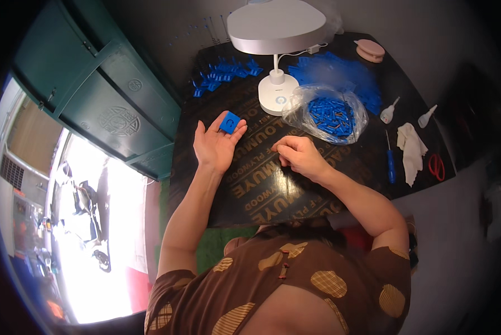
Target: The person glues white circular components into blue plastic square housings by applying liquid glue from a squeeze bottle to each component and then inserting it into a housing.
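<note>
My left hand (216, 146) is turned palm up over the left part of the table. It holds a small blue square plastic piece (229, 123) with a dark mark on its face, resting against the fingers while the thumb stands apart. To the right, my right hand (299, 156) is closed, with thumb and index finger pinched together above the tabletop. Whatever lies between those fingertips, if anything, is too small to make out. Just beyond the right hand sits a clear plastic bag (295, 111) of small blue plastic parts (331, 116).
A white desk lamp (278, 92) stands on the dark printed table (217, 206). Behind are blue assembled pieces (222, 73) and a blue pile (345, 75). Rightward lie a screwdriver (391, 167), cloth (410, 151), red-handled scissors (437, 167), two white bottles (389, 114) and a pink case (370, 50).
</note>
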Tool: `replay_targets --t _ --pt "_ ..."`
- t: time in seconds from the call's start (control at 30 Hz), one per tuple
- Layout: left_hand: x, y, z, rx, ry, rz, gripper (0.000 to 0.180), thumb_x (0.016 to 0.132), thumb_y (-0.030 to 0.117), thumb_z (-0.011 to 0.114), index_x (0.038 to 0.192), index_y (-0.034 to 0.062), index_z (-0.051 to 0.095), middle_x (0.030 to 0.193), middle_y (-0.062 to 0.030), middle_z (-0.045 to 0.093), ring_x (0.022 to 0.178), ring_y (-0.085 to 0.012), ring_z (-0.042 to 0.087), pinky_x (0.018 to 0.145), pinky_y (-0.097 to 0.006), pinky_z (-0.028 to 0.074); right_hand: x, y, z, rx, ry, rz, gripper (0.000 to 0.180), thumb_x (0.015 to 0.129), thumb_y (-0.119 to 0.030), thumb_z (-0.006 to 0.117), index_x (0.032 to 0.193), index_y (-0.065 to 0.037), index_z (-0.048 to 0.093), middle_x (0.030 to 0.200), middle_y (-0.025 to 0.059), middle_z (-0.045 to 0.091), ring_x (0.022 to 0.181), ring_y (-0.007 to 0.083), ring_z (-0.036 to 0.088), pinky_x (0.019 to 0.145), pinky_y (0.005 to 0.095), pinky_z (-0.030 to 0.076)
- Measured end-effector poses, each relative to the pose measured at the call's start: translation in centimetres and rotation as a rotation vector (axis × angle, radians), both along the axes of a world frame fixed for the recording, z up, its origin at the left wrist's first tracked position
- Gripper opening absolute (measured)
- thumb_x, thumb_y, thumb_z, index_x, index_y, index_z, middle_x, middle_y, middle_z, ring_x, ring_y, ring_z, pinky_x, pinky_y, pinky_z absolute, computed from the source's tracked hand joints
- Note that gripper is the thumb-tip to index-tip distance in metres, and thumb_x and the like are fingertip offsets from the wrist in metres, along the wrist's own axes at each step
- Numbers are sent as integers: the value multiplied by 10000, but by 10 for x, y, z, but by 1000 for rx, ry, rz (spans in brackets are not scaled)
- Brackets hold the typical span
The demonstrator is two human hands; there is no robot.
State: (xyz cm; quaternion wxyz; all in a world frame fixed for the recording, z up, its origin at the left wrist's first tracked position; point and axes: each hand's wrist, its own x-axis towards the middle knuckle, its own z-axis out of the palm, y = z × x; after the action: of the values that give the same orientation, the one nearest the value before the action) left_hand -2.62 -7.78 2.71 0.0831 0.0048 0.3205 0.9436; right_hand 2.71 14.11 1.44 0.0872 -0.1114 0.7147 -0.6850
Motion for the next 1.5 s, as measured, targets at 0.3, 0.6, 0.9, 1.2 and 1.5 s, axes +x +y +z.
replay_targets --t 0.3,0.6,0.9,1.2,1.5 --pt "-18 -27 -1 29 -9 130 700 982 473 226 1368 -110 252 1271 -319 382 1215 -464 391 1067 -554 313 1 0 2 11 -14 2 220 886 -133 532 914 48 653 618 32 590 574 80 530 562 240 416" --pt "-29 -43 -2 -102 46 210 697 985 472 209 1350 -114 304 1213 -288 419 1108 -435 468 997 -526 392 2 1 4 -12 0 14 218 891 -127 521 935 47 645 628 28 588 586 77 535 569 237 422" --pt "-34 -48 -6 -163 3 229 706 980 489 212 1351 -102 316 1236 -293 416 1122 -437 456 980 -518 406 3 3 6 6 25 24 233 898 -142 513 939 48 642 624 20 589 591 73 535 581 239 425" --pt "-30 -41 -8 -358 -21 36 698 984 479 185 1322 -106 362 1076 -245 509 888 -342 550 771 -430 475 1 3 3 17 33 10 235 892 -153 524 939 42 647 622 30 595 585 78 537 575 241 421" --pt "-29 -10 27 -566 -78 -329 705 976 501 200 1230 -103 460 976 -228 568 723 -267 582 570 -323 473 0 3 4 13 9 -6 226 884 -155 543 924 40 650 615 27 594 580 76 535 564 238 413"
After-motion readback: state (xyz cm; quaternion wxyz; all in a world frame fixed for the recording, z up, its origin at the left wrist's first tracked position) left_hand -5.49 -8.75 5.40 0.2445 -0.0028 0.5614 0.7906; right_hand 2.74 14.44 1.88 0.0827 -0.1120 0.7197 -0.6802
